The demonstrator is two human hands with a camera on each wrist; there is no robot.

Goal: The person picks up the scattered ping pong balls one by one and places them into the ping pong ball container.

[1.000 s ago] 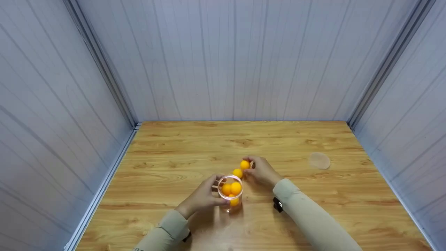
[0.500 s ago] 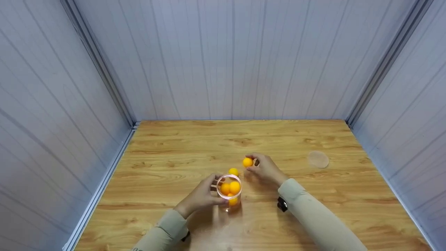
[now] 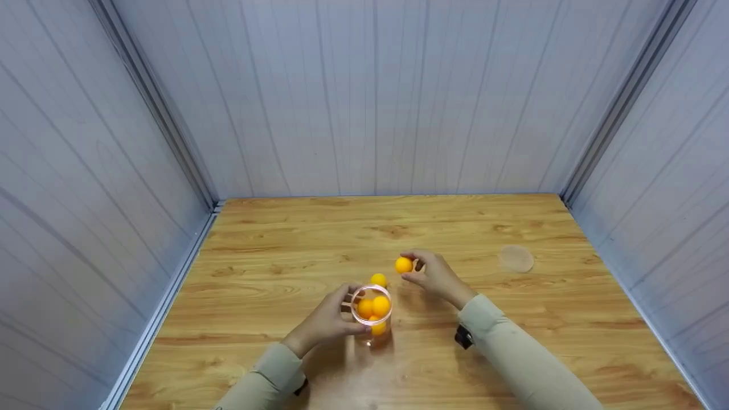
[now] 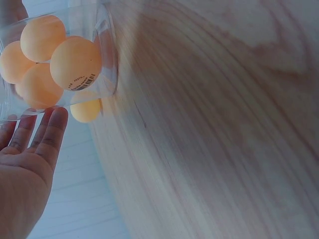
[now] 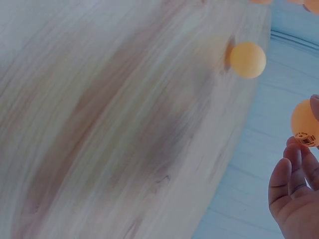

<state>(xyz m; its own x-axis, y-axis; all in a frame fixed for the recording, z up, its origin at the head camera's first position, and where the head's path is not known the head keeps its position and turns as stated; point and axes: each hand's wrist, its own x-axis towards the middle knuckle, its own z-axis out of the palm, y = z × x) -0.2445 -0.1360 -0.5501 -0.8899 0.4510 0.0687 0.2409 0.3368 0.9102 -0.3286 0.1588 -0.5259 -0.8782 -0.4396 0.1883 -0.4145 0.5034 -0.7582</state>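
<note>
A clear round jar (image 3: 371, 336) stands on the wooden table with several orange ping-pong balls (image 4: 76, 62) inside. My left hand (image 3: 326, 322) curls round the jar's left side, fingers behind it and thumb at the front. In my right hand (image 3: 435, 277), thumb and fingertips pinch another orange ping-pong ball (image 3: 404, 265), raised to the right of the jar's far side. One loose ping-pong ball (image 3: 379, 279) lies on the table just behind the jar's rim; the right wrist view shows this loose ball (image 5: 247, 59) apart from the held one.
A thin translucent disc (image 3: 516, 258) lies on the table at the right. Pale panelled walls (image 3: 364, 102) close off the back and both sides of the wooden table (image 3: 273, 239).
My right hand has lifted its ball away from the loose one, up and to the right. The loose ball has shifted slightly left, nearer the jar. My left hand keeps its grip.
</note>
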